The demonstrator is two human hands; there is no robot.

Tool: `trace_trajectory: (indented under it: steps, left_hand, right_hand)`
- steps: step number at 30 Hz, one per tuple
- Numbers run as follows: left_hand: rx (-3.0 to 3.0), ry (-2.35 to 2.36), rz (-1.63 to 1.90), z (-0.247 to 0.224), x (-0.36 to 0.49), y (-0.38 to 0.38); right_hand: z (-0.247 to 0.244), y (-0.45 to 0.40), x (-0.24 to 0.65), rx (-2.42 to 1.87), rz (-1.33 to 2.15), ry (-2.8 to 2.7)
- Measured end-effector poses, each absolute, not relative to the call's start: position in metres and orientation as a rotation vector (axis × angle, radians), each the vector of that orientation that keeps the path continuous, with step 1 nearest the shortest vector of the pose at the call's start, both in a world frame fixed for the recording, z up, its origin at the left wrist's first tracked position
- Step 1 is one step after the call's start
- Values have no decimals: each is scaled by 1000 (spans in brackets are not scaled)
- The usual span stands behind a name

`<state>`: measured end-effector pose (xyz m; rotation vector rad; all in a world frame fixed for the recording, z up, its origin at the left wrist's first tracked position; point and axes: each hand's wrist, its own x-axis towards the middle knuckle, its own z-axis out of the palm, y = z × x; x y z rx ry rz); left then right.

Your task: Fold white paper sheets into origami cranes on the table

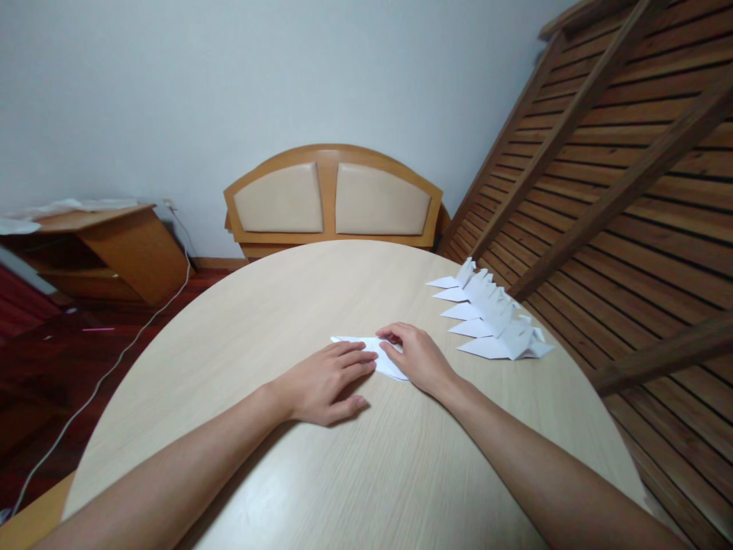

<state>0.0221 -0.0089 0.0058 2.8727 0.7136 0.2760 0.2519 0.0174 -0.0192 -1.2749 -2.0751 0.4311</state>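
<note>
A white piece of folded paper (392,367) lies flat on the pale wooden round table (275,321). My left hand (329,382) rests palm down over its left part, with fingers stretched out and the thumb apart on the tabletop. At the right end, my right hand (421,355) curls its thumb and fingers around the paper, gripping its edge. Both hands hide part of the folds. To the right stand several white folded paper figures (495,313), lined up in a slanting row with pointed ends facing left.
Beyond the table is a wooden headboard (327,191) with cream padded panels. A slatted wooden frame (630,176) leans along the right side, close to the table's edge. On the left are a low wooden cabinet (129,256) and a white cable (134,341) running over the dark floor.
</note>
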Motion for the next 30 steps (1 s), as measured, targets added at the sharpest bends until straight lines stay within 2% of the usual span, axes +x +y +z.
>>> trace_trajectory:
  steps: [13, 30]
  left_hand:
    - [2853, 685, 350, 3, 24, -10]
    - [2841, 854, 401, -3, 22, -6]
  right_hand:
    - [-8, 8, 252, -1083, 432, -2202]
    - [2, -24, 246, -1135, 394, -2562]
